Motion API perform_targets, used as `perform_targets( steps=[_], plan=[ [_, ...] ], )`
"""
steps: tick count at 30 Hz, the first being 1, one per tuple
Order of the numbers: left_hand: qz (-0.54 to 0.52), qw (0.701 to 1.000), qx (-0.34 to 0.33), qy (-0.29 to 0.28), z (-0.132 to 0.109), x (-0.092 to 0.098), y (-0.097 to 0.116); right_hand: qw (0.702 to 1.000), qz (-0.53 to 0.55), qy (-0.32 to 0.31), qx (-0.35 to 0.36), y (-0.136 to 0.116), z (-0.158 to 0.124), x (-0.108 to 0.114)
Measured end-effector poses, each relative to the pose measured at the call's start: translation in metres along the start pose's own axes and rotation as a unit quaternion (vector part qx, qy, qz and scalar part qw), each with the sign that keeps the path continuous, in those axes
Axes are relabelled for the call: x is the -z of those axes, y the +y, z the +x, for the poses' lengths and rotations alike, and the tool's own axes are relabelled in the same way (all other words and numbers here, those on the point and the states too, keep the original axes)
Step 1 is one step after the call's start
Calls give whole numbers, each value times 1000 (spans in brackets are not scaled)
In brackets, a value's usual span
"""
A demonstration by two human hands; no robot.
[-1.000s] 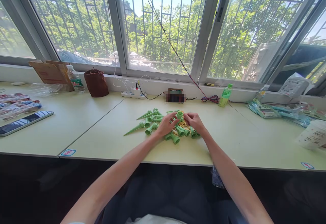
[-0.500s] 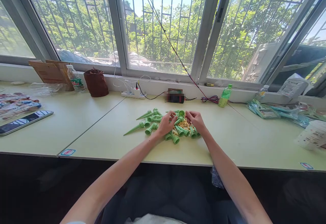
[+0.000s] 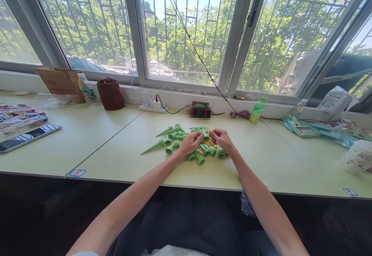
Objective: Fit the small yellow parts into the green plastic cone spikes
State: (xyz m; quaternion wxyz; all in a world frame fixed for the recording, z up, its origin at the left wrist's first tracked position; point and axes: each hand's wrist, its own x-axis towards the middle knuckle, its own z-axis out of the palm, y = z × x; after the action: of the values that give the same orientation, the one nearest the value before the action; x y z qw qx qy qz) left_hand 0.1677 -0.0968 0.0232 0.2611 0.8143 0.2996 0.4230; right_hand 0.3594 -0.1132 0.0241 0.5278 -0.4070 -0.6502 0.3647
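A green cone (image 3: 206,134) was held at the thumb and fingertips of the left hand (image 3: 190,142), with its wide end tilted down toward the near edge of the table (image 3: 116,151). The left fingers were curled and closed on its side. Just to the right of the cone, the fingertips of the right hand (image 3: 222,139) were bunched close together; whether they met, or whether anything was pinched between them, could not be told. Small yellow pieces (image 3: 211,143) were heaped on the table between the hands, partly covered by them. More green cones (image 3: 154,146) were strewn around the left hand and in front of the heap, lying on their sides and pointing in various directions.

Along the windowsill, a clear bottle with a green label (image 3: 87,91) was set between a cardboard box (image 3: 58,82) and a brown pouch (image 3: 110,95) whose top was gathered. A green-capped bottle (image 3: 257,111) was stood beyond the right hand, and a white printed cup (image 3: 357,157) was placed near the right edge. The contents of the box, pouch and cup could not be made out.
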Motion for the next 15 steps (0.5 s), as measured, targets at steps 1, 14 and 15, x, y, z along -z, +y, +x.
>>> perform_targets(
  steps=[1,14,15],
  plan=[
    [1,1000,-5,-4,0,0,1,1000,0,-1,1,0,0,0],
    [0,999,-28,15,-1,-4,-10,1000,-28,4,-12,-8,-3,-1],
    [-1,999,-32,11,-1,-4,-9,999,-34,0,-13,-8,-3,-2]
  ],
)
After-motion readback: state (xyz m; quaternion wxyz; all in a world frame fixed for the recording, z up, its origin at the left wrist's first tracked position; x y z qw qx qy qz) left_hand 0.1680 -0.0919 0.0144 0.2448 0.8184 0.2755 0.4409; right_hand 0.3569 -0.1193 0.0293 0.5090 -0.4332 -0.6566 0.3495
